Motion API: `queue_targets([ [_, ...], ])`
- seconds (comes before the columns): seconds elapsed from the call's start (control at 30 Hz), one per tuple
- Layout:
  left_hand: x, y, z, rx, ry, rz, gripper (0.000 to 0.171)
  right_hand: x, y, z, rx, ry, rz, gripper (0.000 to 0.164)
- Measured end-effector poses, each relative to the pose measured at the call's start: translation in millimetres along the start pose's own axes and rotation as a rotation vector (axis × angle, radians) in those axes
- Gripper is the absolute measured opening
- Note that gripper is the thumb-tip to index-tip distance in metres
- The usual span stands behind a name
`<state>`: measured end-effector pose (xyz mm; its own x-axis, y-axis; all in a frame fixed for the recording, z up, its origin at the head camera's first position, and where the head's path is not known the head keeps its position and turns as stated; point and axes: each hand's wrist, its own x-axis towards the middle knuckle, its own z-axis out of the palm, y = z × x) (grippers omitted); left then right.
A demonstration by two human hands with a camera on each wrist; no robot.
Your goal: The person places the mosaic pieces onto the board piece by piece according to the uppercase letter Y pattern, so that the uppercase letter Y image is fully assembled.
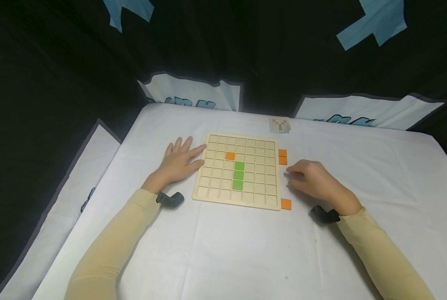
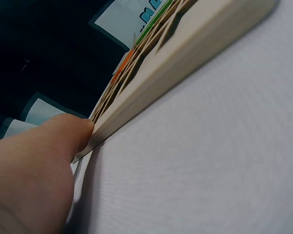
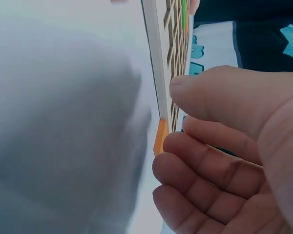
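A wooden grid board (image 1: 216, 193) lies flat on the white table. One orange tile (image 1: 230, 156) and a column of three green tiles (image 1: 238, 175) sit in its squares. My left hand (image 1: 176, 163) rests by the board's left side with fingers spread, thumb and index finger touching the edge; its thumb (image 2: 68, 131) shows against the rim in the left wrist view. Just off the right edge hovers my right hand (image 1: 313, 179), fingers loosely bent and nothing between them. Beside that edge lie two orange tiles (image 1: 282, 157) together and a single orange tile (image 1: 285, 204) nearer me.
A small stack of cards (image 1: 279, 124) printed with a coloured grid pattern lies behind the board's right corner. Black curtain (image 1: 245, 46) hangs at the table's back and left. White cloth (image 1: 253, 254) covers the table.
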<state>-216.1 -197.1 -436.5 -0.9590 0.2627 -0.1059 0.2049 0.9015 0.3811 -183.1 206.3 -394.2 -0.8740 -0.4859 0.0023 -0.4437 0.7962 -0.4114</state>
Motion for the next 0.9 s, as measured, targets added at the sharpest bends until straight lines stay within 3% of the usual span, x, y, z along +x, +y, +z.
queue_targets([
  [0.9,0.4,-2.4,2.3,0.017,0.012,0.0,0.062,-24,-19,18,0.033,-0.011,-0.145,0.03],
])
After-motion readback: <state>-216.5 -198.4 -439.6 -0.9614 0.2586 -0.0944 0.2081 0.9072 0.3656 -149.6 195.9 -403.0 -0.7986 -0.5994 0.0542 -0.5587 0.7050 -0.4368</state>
